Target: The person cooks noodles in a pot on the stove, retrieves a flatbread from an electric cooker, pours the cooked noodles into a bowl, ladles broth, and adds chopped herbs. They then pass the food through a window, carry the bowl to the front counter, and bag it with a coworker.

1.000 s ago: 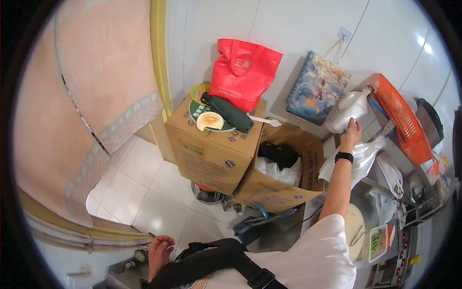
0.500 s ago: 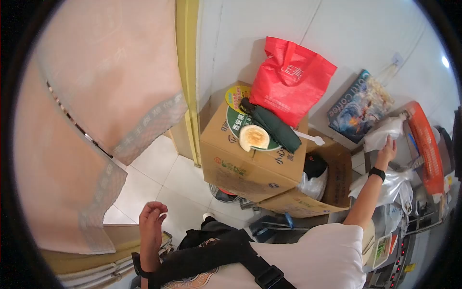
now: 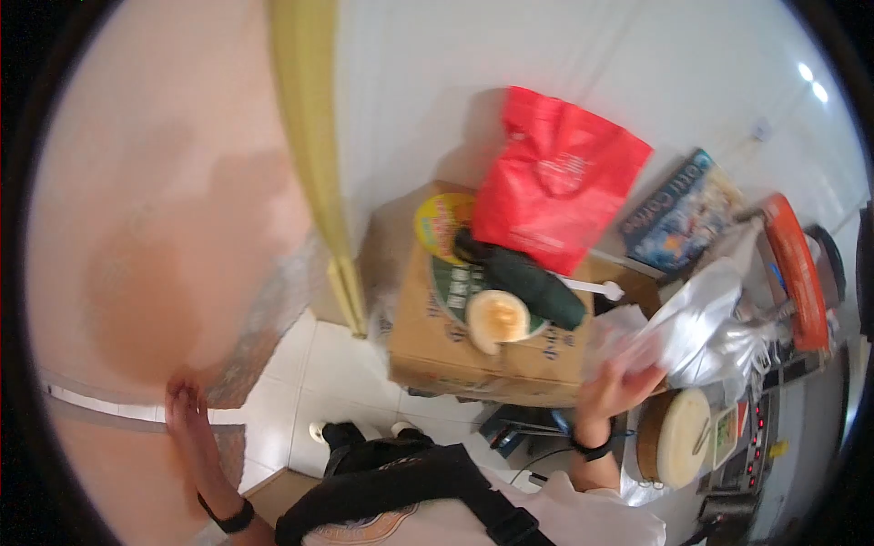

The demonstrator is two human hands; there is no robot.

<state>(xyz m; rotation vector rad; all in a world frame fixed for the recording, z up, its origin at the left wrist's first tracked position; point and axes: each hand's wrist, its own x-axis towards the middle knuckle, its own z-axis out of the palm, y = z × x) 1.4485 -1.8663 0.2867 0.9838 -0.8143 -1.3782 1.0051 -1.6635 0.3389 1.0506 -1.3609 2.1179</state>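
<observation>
My right hand [image 3: 622, 391] is closed on a clear plastic bag [image 3: 696, 318], which trails from the fingers toward the bunched bags at the right. My left hand [image 3: 188, 408] is at the lower edge of a pink door curtain [image 3: 118, 200], its fingers slightly apart and pointing up against the cloth. Whether they press the cloth is unclear. Between the hands, a cardboard box [image 3: 492, 369] carries a split round flatbread [image 3: 498, 320], a folded dark green umbrella [image 3: 533, 287] and a red carrier bag [image 3: 564, 177].
A printed coffee bag [image 3: 678, 218] leans by the wall, beside an orange-red pack [image 3: 797, 273]. A round wooden board [image 3: 683, 439] and a small tray of green food [image 3: 724, 437] lie at lower right. A yellow door frame [image 3: 314, 136] rises beside the curtain.
My right hand has drawn a clear plastic bag from the pile at the right, toward my body. My left hand has moved left to the curtain. The view has turned slightly.
</observation>
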